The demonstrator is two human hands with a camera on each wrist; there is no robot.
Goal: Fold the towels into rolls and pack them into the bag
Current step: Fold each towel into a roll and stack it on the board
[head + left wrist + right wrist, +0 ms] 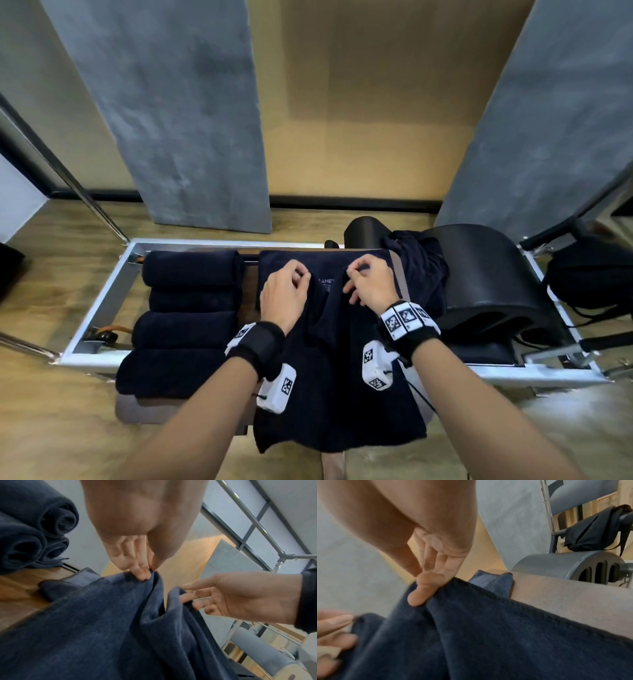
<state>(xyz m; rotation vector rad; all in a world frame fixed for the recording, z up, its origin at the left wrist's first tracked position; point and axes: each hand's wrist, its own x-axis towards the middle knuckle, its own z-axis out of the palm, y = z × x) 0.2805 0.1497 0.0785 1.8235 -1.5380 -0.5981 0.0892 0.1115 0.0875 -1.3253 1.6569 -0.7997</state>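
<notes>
A dark navy towel lies spread lengthwise over a padded bench, its near end hanging off the front edge. My left hand pinches a raised fold of the towel near its far end, thumb against fingertips. My right hand pinches the same towel a little to the right, so a ridge of cloth stands between the two hands. Several rolled navy towels lie side by side to the left. A black bag hangs on a frame bar at the far right.
A loose dark towel is heaped behind my right hand against a black arched barrel. A silver metal frame surrounds the bench on a wooden floor. Grey wall panels stand behind.
</notes>
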